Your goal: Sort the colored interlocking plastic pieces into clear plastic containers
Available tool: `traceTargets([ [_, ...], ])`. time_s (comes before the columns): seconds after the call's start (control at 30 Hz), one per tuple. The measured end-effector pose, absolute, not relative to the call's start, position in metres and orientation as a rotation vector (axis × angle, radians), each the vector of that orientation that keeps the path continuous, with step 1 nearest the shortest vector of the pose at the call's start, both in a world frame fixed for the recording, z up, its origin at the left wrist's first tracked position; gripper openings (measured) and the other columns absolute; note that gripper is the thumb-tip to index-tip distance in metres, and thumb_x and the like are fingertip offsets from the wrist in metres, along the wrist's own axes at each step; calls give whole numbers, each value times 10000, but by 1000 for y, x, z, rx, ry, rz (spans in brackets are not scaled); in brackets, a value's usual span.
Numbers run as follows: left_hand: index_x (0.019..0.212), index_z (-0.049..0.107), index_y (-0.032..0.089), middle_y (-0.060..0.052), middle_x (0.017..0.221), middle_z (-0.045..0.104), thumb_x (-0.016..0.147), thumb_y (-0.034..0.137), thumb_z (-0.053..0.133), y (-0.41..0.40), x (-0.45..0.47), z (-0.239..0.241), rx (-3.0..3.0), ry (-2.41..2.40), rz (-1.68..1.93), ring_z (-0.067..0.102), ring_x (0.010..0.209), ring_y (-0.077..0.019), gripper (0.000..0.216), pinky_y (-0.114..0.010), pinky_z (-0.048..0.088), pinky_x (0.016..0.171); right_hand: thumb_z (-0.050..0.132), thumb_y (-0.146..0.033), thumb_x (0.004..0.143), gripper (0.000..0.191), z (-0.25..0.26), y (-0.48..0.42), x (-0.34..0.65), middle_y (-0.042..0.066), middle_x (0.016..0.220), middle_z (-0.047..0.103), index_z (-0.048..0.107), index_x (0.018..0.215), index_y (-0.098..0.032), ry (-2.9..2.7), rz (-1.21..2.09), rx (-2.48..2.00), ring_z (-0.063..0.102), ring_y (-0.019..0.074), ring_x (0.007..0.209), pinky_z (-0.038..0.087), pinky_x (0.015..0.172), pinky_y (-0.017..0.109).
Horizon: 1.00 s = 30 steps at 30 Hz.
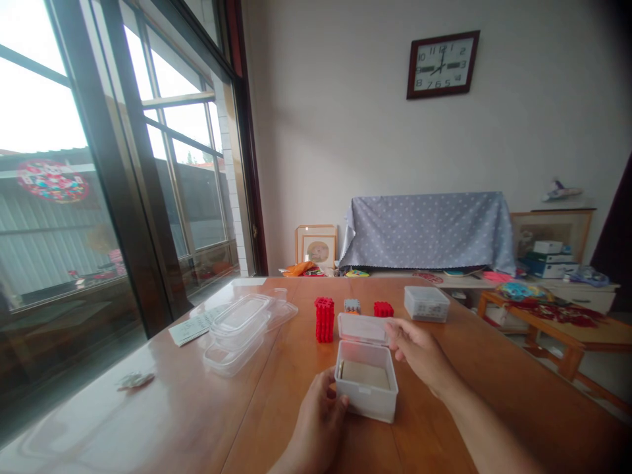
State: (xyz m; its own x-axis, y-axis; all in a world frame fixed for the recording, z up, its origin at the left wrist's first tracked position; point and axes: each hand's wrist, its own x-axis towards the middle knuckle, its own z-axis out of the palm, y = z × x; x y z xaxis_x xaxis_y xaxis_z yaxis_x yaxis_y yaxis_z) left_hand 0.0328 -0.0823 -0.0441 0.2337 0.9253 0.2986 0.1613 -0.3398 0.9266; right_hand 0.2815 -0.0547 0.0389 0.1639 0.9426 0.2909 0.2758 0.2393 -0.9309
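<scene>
A small clear plastic box (368, 394) stands on the wooden table (247, 421) right in front of me, its hinged lid (362, 328) raised at the back. Something flat and tan (364, 374) lies inside. My left hand (317, 417) grips the box's left wall, fingers curled round it. My right hand (419, 352) is at the lid's right corner, fingers closed on its edge. Behind the box stand a tall red stack (324, 319), a small grey and orange piece (352, 306) and a low red block (383, 309).
A shut clear box (426, 303) sits at the back right. Empty clear containers and lids (241, 332) lie to the left, with a printed card (190, 326) beside them and a small crumpled thing (132, 380) near the left edge. A low table (553, 322) stands to the right.
</scene>
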Motion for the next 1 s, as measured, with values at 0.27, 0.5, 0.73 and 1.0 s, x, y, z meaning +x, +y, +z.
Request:
traceTargets([
  [0.27, 1301, 634, 227, -97, 1065, 673, 914, 527, 643, -69, 32, -56, 1778, 948, 1192, 609, 885, -212, 490, -311, 504, 809, 673, -727, 717, 625, 11, -17, 282, -12, 592, 580, 716, 998, -170, -1074, 811, -1271, 484, 127, 492, 374, 487, 254],
  [0.5, 1326, 626, 234, -87, 1033, 677, 898, 581, 647, -62, 33, -65, 1807, 949, 1189, 605, 847, -207, 551, -315, 508, 801, 594, -700, 821, 532, -19, -10, 292, -54, 558, 457, 697, 897, -184, -1159, 849, -1295, 375, 106, 500, 263, 478, 236],
  [0.73, 1335, 592, 218, -117, 1159, 652, 846, 476, 716, -64, 35, -67, 1611, 971, 1123, 612, 986, -243, 567, -351, 514, 875, 554, -706, 862, 543, -20, -10, 295, -53, 566, 425, 662, 780, -180, -1210, 786, -1300, 369, 111, 538, 263, 505, 235],
  [1.0, 1436, 445, 178, -171, 1402, 531, 717, 264, 738, -11, 0, -37, 1616, 1392, 1095, 557, 1183, -279, 781, -373, 478, 957, 623, -701, 808, 532, -16, -8, 297, -19, 594, 552, 713, 879, -181, -1130, 821, -1232, 474, 149, 576, 326, 515, 244],
])
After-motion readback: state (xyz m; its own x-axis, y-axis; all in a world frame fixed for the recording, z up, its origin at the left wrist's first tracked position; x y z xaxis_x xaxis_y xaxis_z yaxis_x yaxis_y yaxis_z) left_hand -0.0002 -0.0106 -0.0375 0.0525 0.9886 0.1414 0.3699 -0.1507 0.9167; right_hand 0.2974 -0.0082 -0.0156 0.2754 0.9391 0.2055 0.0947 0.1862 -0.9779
